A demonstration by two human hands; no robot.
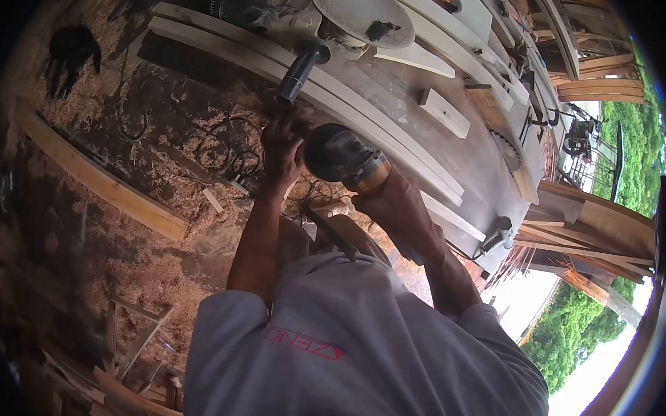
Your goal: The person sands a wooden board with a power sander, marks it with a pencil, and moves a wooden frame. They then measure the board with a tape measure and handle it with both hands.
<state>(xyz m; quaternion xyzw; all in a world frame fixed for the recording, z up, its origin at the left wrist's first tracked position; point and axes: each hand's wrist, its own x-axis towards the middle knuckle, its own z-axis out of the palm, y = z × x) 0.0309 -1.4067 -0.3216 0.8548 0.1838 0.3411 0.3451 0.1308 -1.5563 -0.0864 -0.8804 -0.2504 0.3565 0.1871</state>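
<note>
My right hand (396,203) grips the orange body of a power sander (368,172), whose round black head (332,152) points toward my left hand. Just left of that head is my left hand (280,150), its fingers spread and pointing up and away from me, with the thumb side close to the head's edge. Beyond my left fingertips, a black handle (302,73) sticks out from a larger dusty machine (274,16) with a pale round disc (364,16). Long pale wooden strips (395,136) run along the bench beside the sander.
The dusty bench (398,84) carries a small wooden block (445,112), a toothed saw blade (505,150) and a clamp-like tool (497,234). On the shaving-covered floor are a curved plank (100,175), cables (239,141) and a black glove-shaped thing (72,55). Timber (592,219) is stacked at right.
</note>
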